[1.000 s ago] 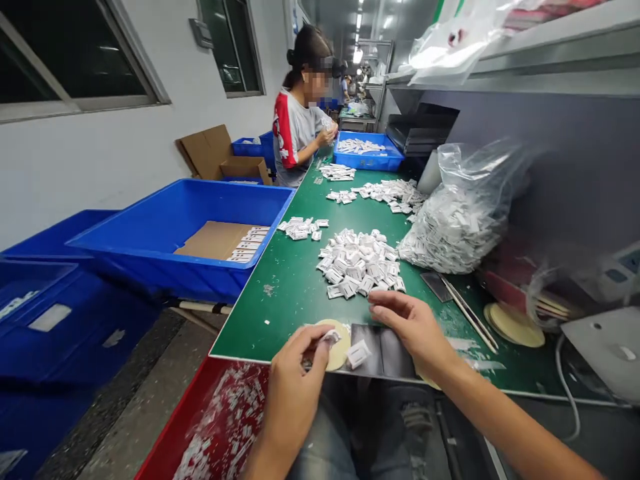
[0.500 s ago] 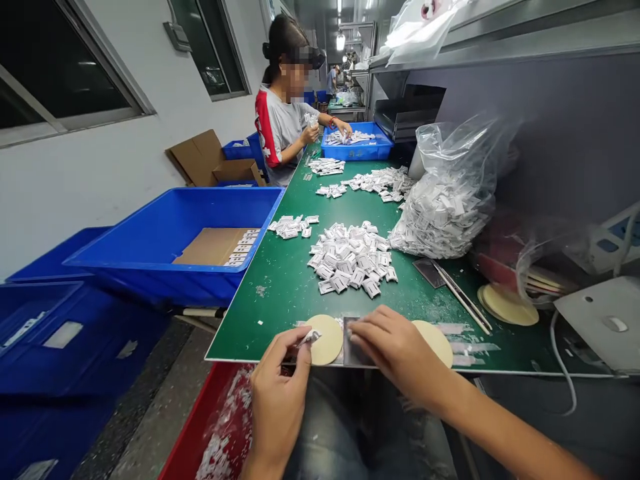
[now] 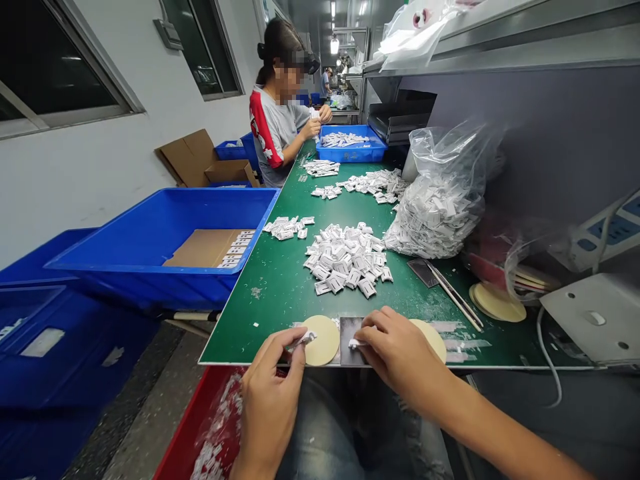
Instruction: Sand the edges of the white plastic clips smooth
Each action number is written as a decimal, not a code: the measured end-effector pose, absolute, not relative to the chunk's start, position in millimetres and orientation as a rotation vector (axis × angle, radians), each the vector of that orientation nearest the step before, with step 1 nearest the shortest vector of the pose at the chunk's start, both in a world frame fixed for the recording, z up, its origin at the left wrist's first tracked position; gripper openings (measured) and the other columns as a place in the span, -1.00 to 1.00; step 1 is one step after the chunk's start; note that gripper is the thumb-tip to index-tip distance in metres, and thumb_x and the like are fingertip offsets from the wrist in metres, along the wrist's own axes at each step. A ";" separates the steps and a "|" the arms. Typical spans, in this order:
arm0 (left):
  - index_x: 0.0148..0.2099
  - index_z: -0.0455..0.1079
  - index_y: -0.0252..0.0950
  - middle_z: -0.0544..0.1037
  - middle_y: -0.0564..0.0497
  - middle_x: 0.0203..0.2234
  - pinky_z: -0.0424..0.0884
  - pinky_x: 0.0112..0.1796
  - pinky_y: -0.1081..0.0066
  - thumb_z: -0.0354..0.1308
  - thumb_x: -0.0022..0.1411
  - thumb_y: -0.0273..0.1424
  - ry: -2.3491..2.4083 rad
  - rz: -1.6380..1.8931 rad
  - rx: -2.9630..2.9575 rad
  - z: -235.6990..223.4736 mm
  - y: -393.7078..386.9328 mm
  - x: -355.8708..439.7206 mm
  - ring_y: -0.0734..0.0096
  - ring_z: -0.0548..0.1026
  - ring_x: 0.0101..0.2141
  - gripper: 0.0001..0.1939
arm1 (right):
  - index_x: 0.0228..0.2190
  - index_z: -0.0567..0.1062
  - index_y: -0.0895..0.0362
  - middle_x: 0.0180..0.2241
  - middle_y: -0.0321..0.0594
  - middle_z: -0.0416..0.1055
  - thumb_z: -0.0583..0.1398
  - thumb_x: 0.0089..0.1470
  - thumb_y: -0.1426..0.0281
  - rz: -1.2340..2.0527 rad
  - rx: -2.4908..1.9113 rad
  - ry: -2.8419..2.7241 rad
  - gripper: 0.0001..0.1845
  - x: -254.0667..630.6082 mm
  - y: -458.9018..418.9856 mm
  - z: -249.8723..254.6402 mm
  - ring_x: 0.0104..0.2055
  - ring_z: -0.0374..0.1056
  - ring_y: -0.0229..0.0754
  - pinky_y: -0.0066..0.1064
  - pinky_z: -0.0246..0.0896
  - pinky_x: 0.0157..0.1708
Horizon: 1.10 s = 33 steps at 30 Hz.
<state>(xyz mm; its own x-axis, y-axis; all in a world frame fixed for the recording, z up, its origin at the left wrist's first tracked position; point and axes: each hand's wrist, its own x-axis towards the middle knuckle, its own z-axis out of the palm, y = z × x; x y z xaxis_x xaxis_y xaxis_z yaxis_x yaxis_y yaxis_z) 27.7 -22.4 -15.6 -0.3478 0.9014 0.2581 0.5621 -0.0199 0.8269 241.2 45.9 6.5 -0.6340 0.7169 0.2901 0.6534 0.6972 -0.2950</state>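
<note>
At bench front: left hand [image 3: 270,407] and right hand [image 3: 400,353] are held over the near edge of a green bench mat [image 3: 280,327].

Left hand: clenched; a small white packet [image 3: 303,340] is pinched between thumb and forefinger, just above the mat.

Right hand: curled, with fingertips laid against a white piece [image 3: 356,344]. Whether the piece is gripped cannot be told.

Location: the white piece lies on a dark metal plate [image 3: 351,340], which is set between two round cream pads [image 3: 321,340].

Work state: loose packets are spread over the mat, and more are bagged in a clear plastic bag [image 3: 435,207]. White scraps are seen in a red bin [image 3: 210,420] below the bench edge. A few white strips are laid on a cardboard sheet [image 3: 205,248] in a blue tub [image 3: 150,280].

Counts: five loose piles are counted on the mat, the largest [image 3: 345,257] being central. Individual packets are too many to count. One packet is held in the left hand, one white piece is at the right hand, and two pads are at the front.

Further along the bench: a co-worker [image 3: 275,127] is seen with both hands raised, a packet held between them, beside a blue tray [image 3: 350,143] of packets.
</note>
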 end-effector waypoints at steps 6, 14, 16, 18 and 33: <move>-0.09 0.48 -0.18 0.59 -0.02 -0.21 0.41 -0.12 0.31 0.05 0.38 -0.48 1.807 1.054 2.137 -14.0 -14.0 18.8 0.27 0.50 -0.15 -0.81 | -0.23 0.49 0.14 -0.29 -0.12 0.44 0.08 0.23 0.61 0.178 -1.024 -2.462 -0.77 259.5 35.0 12.2 -0.25 0.28 -0.09 -0.28 0.16 -0.30; -0.15 0.42 -0.26 0.55 -0.04 -0.28 0.37 -0.20 0.35 0.06 0.38 -0.51 1.740 0.902 2.366 -11.7 0.5 13.0 0.30 0.47 -0.23 -0.87 | -0.24 0.50 0.14 -0.31 -0.13 0.49 0.10 0.30 0.51 -0.244 -1.253 -2.445 -0.83 325.8 27.0 1.3 -0.30 0.29 -0.09 -0.26 0.08 -0.32; -0.19 0.43 -0.27 0.54 -0.04 -0.29 0.34 -0.22 0.34 0.06 0.39 -0.48 1.738 0.836 2.403 -10.2 5.7 12.1 0.29 0.46 -0.25 -0.87 | -0.27 0.52 0.16 -0.34 -0.13 0.51 0.11 0.28 0.54 -0.349 -1.225 -2.450 -0.82 326.7 28.4 -2.1 -0.33 0.27 -0.09 -0.25 0.06 -0.34; -0.17 0.43 -0.27 0.53 -0.04 -0.28 0.33 -0.21 0.34 0.06 0.40 -0.47 1.701 0.797 2.440 -9.7 4.9 9.7 0.29 0.46 -0.24 -0.88 | -0.25 0.54 0.19 -0.35 -0.11 0.52 0.13 0.27 0.55 -0.390 -1.197 -2.459 -0.83 326.3 28.0 -3.8 -0.33 0.28 -0.09 -0.25 0.07 -0.33; -0.11 0.41 -0.24 0.53 -0.02 -0.25 0.34 -0.17 0.36 0.10 0.38 -0.44 1.742 0.862 2.433 -8.9 -0.4 12.5 0.31 0.47 -0.22 -0.92 | -0.24 0.57 0.21 -0.42 -0.13 0.52 0.14 0.25 0.57 -0.506 -1.126 -2.502 -0.82 324.8 23.1 4.7 -0.38 0.30 -0.11 -0.23 0.01 -0.39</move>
